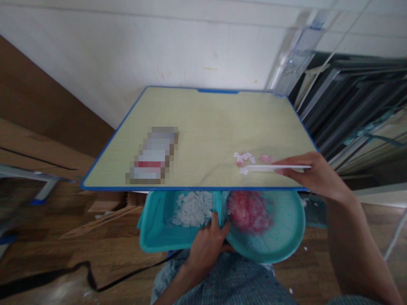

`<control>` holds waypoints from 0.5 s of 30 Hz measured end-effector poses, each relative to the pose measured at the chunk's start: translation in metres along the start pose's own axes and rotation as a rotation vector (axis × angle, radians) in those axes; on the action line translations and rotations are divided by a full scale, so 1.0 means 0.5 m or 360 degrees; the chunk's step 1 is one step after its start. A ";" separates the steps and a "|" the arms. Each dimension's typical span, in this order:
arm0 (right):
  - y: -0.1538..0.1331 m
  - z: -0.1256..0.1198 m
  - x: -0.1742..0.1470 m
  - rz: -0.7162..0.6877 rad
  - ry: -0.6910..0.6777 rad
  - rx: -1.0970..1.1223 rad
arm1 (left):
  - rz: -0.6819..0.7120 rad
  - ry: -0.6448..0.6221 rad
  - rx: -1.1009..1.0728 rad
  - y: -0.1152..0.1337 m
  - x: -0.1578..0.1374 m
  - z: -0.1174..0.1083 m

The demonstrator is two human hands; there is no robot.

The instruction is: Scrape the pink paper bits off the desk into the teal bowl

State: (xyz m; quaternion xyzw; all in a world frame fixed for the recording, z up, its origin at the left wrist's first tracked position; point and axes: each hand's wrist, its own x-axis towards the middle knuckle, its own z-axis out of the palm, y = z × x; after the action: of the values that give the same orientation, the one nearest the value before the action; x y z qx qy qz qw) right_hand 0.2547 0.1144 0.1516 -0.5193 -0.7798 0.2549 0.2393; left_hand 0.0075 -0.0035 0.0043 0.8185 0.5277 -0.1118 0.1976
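My right hand (318,176) is closed on a thin, straight white stick (263,167), held level low over the pale yellow board (203,127). Its far tip meets a small white piece (243,171), beside a loose group of small white and pink pieces (244,157). Below the board's front edge, my left hand (208,243) is closed over the near rim of a teal rectangular tray (159,242), where it meets a round teal basket (284,250). Many white chips (194,209) lie in the tray. A reddish-pink heap (248,214) fills part of the basket.
A blurred-out rectangular object (154,154) lies on the board's left. At the board's back right corner stands a clear plastic bottle (294,63). Dark flat panels (359,93) lean at the right. A black strap (90,275) crosses the lower left over the wooden floor.
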 end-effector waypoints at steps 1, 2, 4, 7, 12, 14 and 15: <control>-0.006 0.004 0.006 -0.0022 -0.0020 -0.0001 | 0.0000 -0.0003 -0.0002 0.000 0.000 0.000; -0.013 0.008 0.013 -0.0042 -0.0043 -0.0004 | 0.0002 -0.0008 -0.0003 -0.001 0.000 0.000; -0.025 0.018 0.024 -0.0074 -0.0094 -0.0008 | 0.0010 -0.0021 -0.0003 -0.001 0.001 0.000; -0.035 0.027 0.034 -0.0114 -0.0135 -0.0011 | 0.0008 -0.0030 0.0003 0.000 0.001 -0.001; -0.023 0.021 0.028 -0.0068 0.0016 -0.0014 | 0.0006 -0.0025 0.0008 0.001 0.000 -0.002; -0.017 0.018 0.022 -0.0032 0.0031 0.0011 | 0.0008 -0.0032 0.0000 0.001 0.001 -0.003; -0.015 0.018 0.019 -0.0020 0.0027 0.0022 | 0.0009 -0.0033 -0.0003 0.001 0.001 -0.003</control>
State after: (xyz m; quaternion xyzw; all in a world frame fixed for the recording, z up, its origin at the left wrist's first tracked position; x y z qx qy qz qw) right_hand 0.2405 0.1196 0.1507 -0.5148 -0.7793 0.2544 0.2511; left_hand 0.0083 -0.0026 0.0054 0.8187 0.5233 -0.1192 0.2041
